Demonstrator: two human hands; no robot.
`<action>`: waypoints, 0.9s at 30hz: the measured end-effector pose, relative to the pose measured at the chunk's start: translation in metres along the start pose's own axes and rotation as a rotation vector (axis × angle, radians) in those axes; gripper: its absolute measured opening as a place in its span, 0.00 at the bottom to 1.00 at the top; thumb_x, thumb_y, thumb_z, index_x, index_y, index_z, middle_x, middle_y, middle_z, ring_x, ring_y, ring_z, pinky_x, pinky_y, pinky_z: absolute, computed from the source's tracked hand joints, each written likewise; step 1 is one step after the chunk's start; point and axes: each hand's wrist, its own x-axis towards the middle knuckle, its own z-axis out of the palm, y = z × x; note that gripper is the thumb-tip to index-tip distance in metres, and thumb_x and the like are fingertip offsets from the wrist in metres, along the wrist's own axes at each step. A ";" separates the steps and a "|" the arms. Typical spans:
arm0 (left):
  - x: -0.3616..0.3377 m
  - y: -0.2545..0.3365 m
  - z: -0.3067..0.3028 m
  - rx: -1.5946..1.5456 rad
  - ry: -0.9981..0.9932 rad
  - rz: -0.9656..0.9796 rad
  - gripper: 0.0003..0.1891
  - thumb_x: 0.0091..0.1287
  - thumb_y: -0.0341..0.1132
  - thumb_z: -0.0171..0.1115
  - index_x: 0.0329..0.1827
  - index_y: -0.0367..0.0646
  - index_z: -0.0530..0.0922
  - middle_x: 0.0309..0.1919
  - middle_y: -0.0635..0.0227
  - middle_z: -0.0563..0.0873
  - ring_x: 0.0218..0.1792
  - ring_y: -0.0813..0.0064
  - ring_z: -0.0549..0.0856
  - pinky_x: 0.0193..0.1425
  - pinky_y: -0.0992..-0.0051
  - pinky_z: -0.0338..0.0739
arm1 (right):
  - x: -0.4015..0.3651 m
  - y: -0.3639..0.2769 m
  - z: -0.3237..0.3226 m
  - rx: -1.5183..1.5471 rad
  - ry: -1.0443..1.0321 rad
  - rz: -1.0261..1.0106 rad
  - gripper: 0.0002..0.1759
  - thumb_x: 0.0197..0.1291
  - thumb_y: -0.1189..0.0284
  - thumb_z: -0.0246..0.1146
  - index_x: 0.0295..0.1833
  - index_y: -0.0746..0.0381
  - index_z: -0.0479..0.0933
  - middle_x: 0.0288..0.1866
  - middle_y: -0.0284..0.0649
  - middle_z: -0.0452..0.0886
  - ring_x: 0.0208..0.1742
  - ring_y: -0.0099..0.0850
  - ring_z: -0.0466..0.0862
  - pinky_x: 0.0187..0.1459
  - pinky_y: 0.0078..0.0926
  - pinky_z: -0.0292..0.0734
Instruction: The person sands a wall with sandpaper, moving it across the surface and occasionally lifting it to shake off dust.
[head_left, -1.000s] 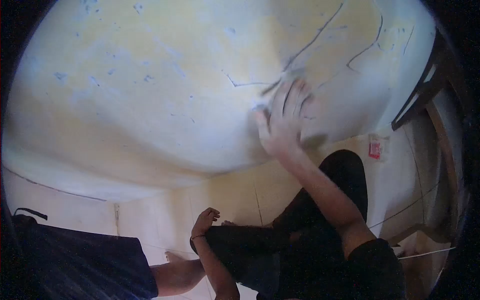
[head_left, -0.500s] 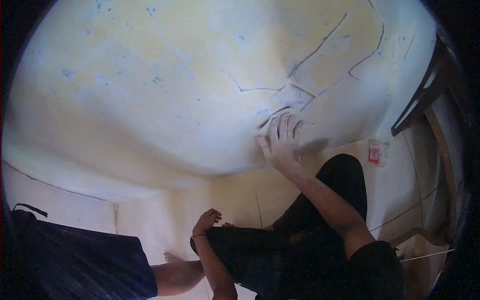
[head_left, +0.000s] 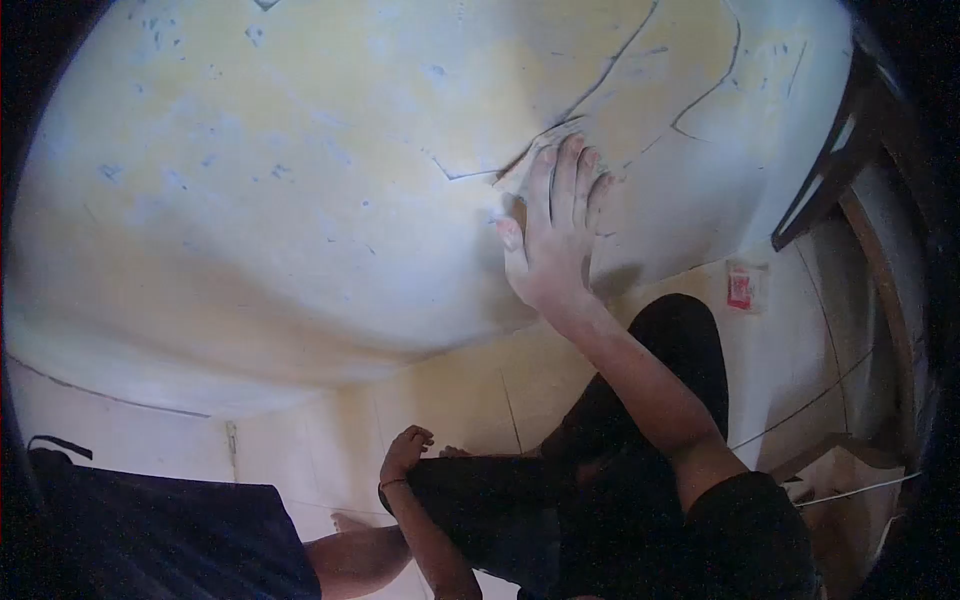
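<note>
My right hand [head_left: 560, 235], coated in pale dust, presses a thin pale sheet [head_left: 520, 168] flat against the patchy yellow and white wall [head_left: 300, 200]. The sheet's dark edge shows beyond the fingertips, and the rest lies under the fingers. Dark crack-like lines run over the wall around this hand. My left hand [head_left: 405, 450] rests at my bent knee with loosely bent fingers and nothing visible in it.
Another person's dark shorts [head_left: 170, 520] and leg are at the lower left. A small red and white packet [head_left: 740, 287] lies on the tiled floor [head_left: 480, 400] near the wall. Dark framed furniture [head_left: 830, 180] stands on the right, with a pale cable [head_left: 860, 492] below it.
My right hand and the sheet have slid up the wall, and the fingers are straighter. My left hand stays by the knee. The view has shifted slightly.
</note>
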 end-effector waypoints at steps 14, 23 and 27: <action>0.006 0.016 -0.003 -0.040 -0.041 0.054 0.14 0.69 0.35 0.48 0.46 0.36 0.80 0.40 0.59 0.88 0.41 0.68 0.86 0.49 0.70 0.81 | -0.057 0.026 0.052 0.001 -0.087 -0.069 0.43 0.66 0.53 0.53 0.73 0.76 0.52 0.76 0.68 0.50 0.74 0.68 0.51 0.69 0.74 0.39; 0.017 -0.005 -0.001 -0.049 -0.059 0.062 0.14 0.69 0.35 0.48 0.47 0.37 0.80 0.41 0.59 0.87 0.40 0.69 0.86 0.48 0.70 0.81 | -0.049 0.027 0.044 -0.025 -0.056 -0.094 0.43 0.66 0.53 0.52 0.73 0.77 0.51 0.76 0.68 0.49 0.76 0.67 0.49 0.69 0.75 0.40; 0.004 0.004 -0.004 -0.054 -0.029 0.073 0.15 0.69 0.35 0.48 0.47 0.37 0.80 0.41 0.59 0.87 0.40 0.69 0.86 0.49 0.69 0.80 | 0.000 -0.005 -0.004 0.081 -0.012 -0.002 0.43 0.66 0.54 0.52 0.73 0.77 0.52 0.75 0.69 0.50 0.75 0.67 0.49 0.69 0.75 0.40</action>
